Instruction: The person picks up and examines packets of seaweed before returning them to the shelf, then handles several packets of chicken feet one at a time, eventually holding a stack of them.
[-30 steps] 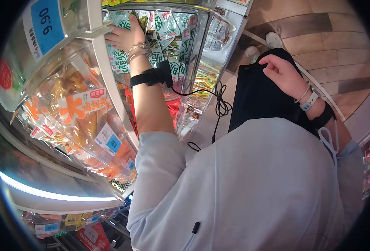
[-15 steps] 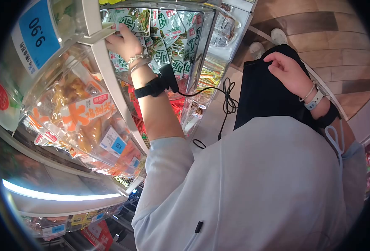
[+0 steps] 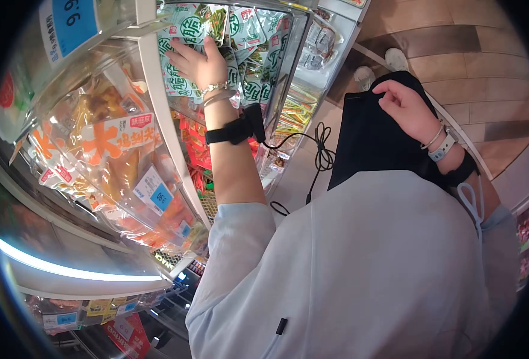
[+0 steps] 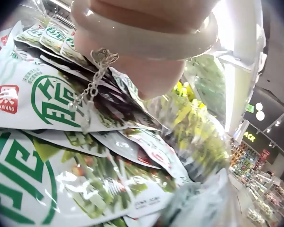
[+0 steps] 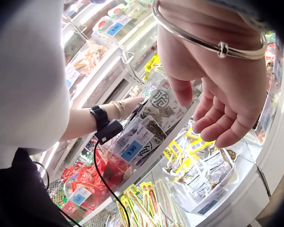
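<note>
The left hand (image 3: 203,69) is spread, its fingers straight and its thumb held apart, over flat, glossy white plastic packets with large green lettering (image 3: 180,24); whether the fingertips touch them cannot be told. These packets lie overlapping in a clear plastic bin (image 3: 296,57) on a store shelf, and a blue-and-white price label reading 9.90 (image 5: 131,151) is on the bin's front. The left wrist view shows the packets piled close beneath the hand, with a silver chain bracelet (image 4: 95,82) dangling in front of them — the fingers themselves are hidden there. A black wrist strap with a small box (image 3: 231,130) sits on the left forearm, and a coiled black cable (image 3: 322,154) hangs beside it. The right hand (image 3: 409,109) hangs with loosely curled fingers near a black cloth garment (image 3: 360,140), well apart from the left hand; a thin silver bangle (image 5: 191,39) circles its wrist. Shiny red packets (image 3: 197,143) and narrow yellow-and-green packets (image 3: 299,113) lie near the bin. Transparent bags with orange lettering (image 3: 105,143) fill a display to the left — beyond the person's pale grey-blue sleeve (image 3: 240,230) — and brown wood-look flooring (image 3: 474,66) spreads at the far right.
</note>
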Demonstrator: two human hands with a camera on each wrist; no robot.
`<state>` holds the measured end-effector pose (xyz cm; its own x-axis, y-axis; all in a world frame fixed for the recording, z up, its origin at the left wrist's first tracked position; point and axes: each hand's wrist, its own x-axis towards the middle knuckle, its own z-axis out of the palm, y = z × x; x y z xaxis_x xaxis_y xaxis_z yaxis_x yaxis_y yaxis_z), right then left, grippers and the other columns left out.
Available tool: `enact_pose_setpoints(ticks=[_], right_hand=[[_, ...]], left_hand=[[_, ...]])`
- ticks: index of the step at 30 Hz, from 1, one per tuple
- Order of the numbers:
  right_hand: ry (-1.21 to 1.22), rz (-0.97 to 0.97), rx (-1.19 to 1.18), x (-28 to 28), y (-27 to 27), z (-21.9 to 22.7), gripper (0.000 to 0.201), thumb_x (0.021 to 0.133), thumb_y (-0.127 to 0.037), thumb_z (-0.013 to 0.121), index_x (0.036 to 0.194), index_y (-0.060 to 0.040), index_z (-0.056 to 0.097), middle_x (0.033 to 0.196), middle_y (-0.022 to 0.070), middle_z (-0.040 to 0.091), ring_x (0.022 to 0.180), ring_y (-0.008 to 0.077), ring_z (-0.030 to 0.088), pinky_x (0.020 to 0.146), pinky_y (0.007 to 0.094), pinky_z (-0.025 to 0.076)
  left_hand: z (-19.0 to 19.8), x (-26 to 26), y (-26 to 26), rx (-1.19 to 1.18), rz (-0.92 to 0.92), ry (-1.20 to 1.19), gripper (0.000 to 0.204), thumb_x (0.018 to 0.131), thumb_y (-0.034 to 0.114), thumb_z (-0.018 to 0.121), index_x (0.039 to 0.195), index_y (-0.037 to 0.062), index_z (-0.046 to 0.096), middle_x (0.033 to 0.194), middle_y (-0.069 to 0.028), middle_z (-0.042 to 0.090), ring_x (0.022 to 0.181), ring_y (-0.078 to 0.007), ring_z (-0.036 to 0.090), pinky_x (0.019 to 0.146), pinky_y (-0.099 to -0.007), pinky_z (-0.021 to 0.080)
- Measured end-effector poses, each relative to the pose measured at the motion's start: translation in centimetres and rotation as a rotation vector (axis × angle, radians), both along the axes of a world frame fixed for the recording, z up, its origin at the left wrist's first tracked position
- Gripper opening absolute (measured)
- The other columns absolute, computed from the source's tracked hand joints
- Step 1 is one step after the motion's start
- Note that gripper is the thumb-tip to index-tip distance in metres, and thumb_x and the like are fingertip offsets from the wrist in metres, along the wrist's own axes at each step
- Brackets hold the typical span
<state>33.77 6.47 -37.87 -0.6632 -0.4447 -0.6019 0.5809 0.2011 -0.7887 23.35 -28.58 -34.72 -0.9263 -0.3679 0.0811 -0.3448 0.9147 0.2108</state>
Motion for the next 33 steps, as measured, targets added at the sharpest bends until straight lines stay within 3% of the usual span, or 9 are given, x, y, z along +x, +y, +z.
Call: enact_pose_setpoints(ticks=[4,6,8,12,14,18,22,26,33], right_hand=[[0.084,-0.014,-0.004,0.5,0.8,0.7,0.019,0.081,-0.010,0.053,0.098,-0.0010,0.054,0.063,0.0002,0.050,0.058,0.0079,0.046,0.054,0.0226,0.040],[-0.229,-0.017,0.048,-0.5,1.7,3.1,0.022,0.082,-0.011,0.052,0.101,-0.0012,0.054,0.061,0.0015,0.053,0.057,0.0085,0.049,0.052,0.0235,0.040],[0.116,-0.033,0.113,-0.3,2.6,3.4,0.020,0.081,-0.016,0.054,0.091,-0.0001,0.060,0.065,0.0057,0.058,0.057,0.0111,0.053,0.053,0.0267,0.043],[0.351,-0.052,0.179,-0.6,5.0,5.5,0.020,0.080,-0.019,0.055,0.084,-0.0010,0.061,0.067,0.0083,0.060,0.057,0.0149,0.054,0.054,0.0283,0.043],[0.389,-0.036,0.236,-1.0,6.4,7.0,0.019,0.079,-0.019,0.055,0.083,-0.0019,0.061,0.067,0.0089,0.060,0.058,0.0167,0.055,0.055,0.0294,0.043],[0.591,-0.077,0.239,-1.3,9.7,8.9,0.019,0.079,-0.019,0.056,0.087,-0.0023,0.060,0.065,0.0091,0.059,0.057,0.0183,0.055,0.055,0.0305,0.044],[0.511,-0.044,0.369,-2.3,12.9,12.3,0.019,0.078,-0.017,0.055,0.090,-0.0028,0.059,0.057,0.0074,0.055,0.051,0.0128,0.051,0.050,0.0278,0.041],[0.616,-0.058,0.385,-3.3,14.9,12.8,0.020,0.079,-0.016,0.054,0.092,-0.0020,0.058,0.051,0.0029,0.048,0.047,0.0100,0.044,0.045,0.0259,0.036],[0.679,0.172,0.343,-7.5,14.2,13.3,0.020,0.082,-0.017,0.054,0.095,-0.0022,0.057,0.056,-0.0014,0.048,0.050,0.0060,0.044,0.046,0.0228,0.036]], left_hand=[[1.9,2.5,3.8,0.038,-0.177,0.028,0.076,0.076,0.031,0.058,0.134,0.0005,0.020,0.136,-0.0321,0.013,0.127,-0.0442,0.013,0.102,-0.0521,0.013],[2.4,4.2,5.5,0.088,-0.263,0.014,0.071,0.073,0.020,0.064,0.132,0.0046,0.027,0.136,-0.0310,0.014,0.127,-0.0423,0.016,0.103,-0.0436,0.018],[3.6,5.9,7.7,0.152,-0.346,-0.046,0.066,0.073,0.017,0.063,0.130,0.0054,0.032,0.135,-0.0290,0.019,0.125,-0.0413,0.022,0.102,-0.0431,0.023],[4.5,9.4,8.8,0.293,-0.549,-0.356,0.060,0.073,0.021,0.064,0.124,0.0042,0.039,0.128,-0.0263,0.035,0.116,-0.0396,0.037,0.096,-0.0412,0.034],[6.9,10.3,9.8,0.295,-0.482,-0.554,0.058,0.075,0.020,0.062,0.126,0.0043,0.038,0.129,-0.0260,0.034,0.119,-0.0398,0.034,0.098,-0.0392,0.032],[9.6,11.4,10.2,0.274,-0.510,-0.452,0.055,0.076,0.028,0.059,0.124,0.0081,0.041,0.125,-0.0225,0.041,0.110,-0.0367,0.045,0.092,-0.0388,0.039],[14.2,10.4,12.2,0.321,-0.519,-0.367,0.048,0.077,0.028,0.057,0.119,0.0070,0.046,0.115,-0.0189,0.050,0.102,-0.0340,0.051,0.086,-0.0386,0.042],[19.2,10.1,14.5,0.447,-0.561,-0.183,0.039,0.081,0.017,0.054,0.118,0.0057,0.048,0.112,-0.0158,0.054,0.104,-0.0298,0.051,0.090,-0.0350,0.040],[25.9,14.4,15.0,0.448,-0.478,0.095,0.034,0.078,0.015,0.056,0.112,0.0101,0.054,0.101,-0.0130,0.058,0.094,-0.0316,0.054,0.082,-0.0382,0.043]])
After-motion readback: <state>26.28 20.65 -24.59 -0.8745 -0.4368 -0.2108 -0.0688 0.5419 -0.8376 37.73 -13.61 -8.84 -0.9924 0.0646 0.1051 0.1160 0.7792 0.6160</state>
